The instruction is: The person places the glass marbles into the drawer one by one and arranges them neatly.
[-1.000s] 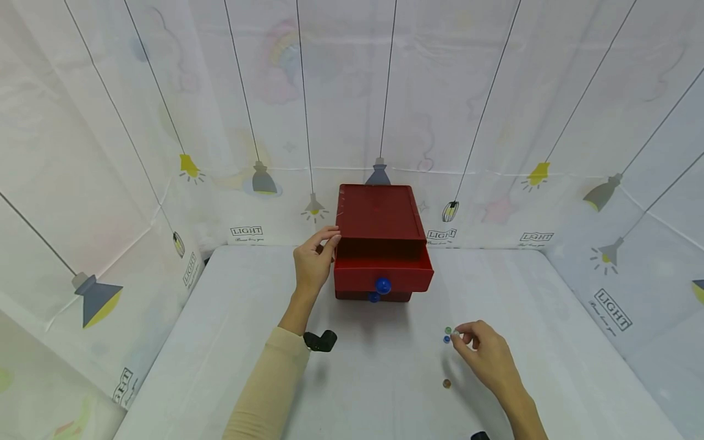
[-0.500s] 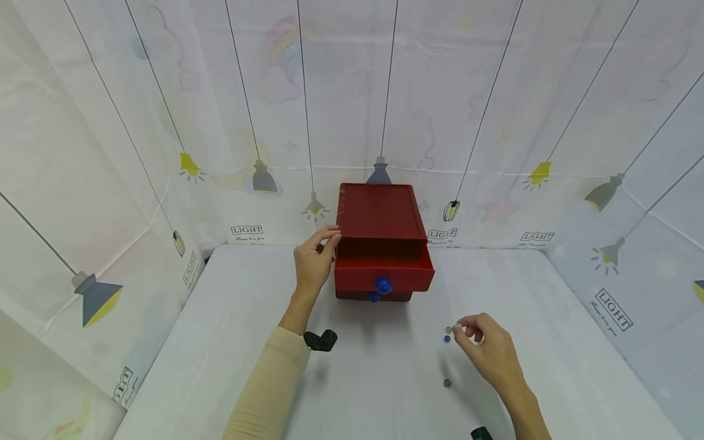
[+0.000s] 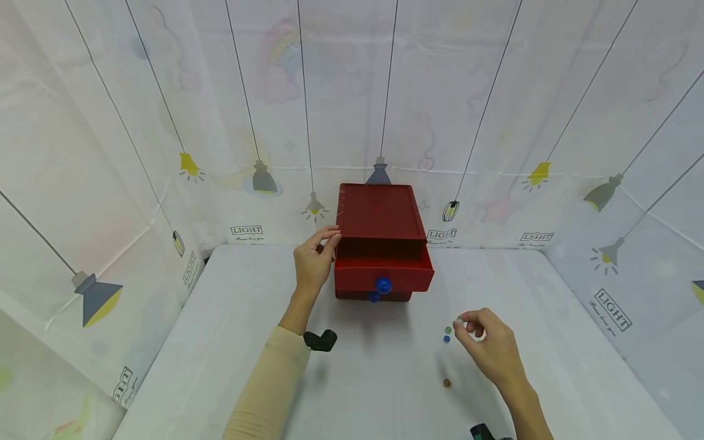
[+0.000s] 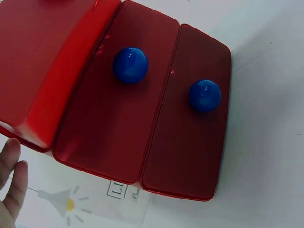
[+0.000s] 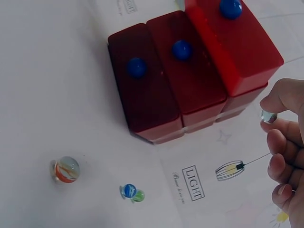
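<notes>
A red cabinet (image 3: 379, 211) stands at the back of the table, its top drawer (image 3: 379, 280) pulled out and the lower drawers pushed in. Round blue knobs (image 4: 130, 65) sit on the drawer fronts. My left hand (image 3: 312, 263) touches the cabinet's left side near the upper front edge with its fingertips. My right hand (image 3: 491, 349), held above the table, pinches a clear marble (image 5: 269, 116) between thumb and index finger. Below it on the table lie a green marble (image 5: 138, 195) and a blue marble (image 5: 128, 190) side by side, with an orange-streaked marble (image 5: 67, 169) apart, nearer the front.
A white cover lies over the table (image 3: 247, 293). Pale cloth walls (image 3: 495, 122) printed with hanging lamps rise at the back and both sides. A black wrist camera (image 3: 321, 341) is strapped to the left wrist, and another (image 3: 484, 431) shows at the right wrist.
My right hand has risen slightly and moved a little to the right, away from the green and blue marbles, with the clear marble in its pinch. The left hand stays put.
</notes>
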{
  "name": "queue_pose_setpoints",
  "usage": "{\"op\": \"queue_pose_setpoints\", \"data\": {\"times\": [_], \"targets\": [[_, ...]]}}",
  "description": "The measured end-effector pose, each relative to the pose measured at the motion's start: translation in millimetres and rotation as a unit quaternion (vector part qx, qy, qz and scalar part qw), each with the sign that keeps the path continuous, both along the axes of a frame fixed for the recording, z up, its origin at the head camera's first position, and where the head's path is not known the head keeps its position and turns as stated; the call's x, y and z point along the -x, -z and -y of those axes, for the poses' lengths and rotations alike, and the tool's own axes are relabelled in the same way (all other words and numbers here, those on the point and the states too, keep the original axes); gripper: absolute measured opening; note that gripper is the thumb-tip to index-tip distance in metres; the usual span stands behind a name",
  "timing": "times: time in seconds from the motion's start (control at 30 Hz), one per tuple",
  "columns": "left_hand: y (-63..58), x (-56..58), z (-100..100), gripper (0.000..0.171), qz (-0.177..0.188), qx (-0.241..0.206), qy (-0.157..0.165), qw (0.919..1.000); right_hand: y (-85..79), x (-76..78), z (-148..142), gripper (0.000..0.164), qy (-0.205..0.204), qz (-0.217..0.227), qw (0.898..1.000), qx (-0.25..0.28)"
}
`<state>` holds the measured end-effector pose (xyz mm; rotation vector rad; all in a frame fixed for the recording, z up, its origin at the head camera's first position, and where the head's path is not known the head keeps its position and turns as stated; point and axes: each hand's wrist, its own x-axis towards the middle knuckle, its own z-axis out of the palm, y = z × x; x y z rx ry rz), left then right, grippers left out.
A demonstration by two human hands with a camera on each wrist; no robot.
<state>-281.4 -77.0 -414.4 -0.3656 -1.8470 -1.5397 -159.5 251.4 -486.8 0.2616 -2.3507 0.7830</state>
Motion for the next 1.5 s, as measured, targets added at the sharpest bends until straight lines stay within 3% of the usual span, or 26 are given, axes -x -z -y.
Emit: {"op": "queue_pose_setpoints", "data": {"times": [0.87,1.5], "targets": [[0.0,0.2,0,0.012,-0.005,0.003,0.001,1.0000,-24.7,3.4,9,0.017,-0.007,-0.027,1.000,0.001],[-0.8,-0.8,0,0.012,-0.005,0.005,-0.002,1.0000,-51.1,11.5,20,0.018,-0.035,-0.063,0.997,-0.010]]}}
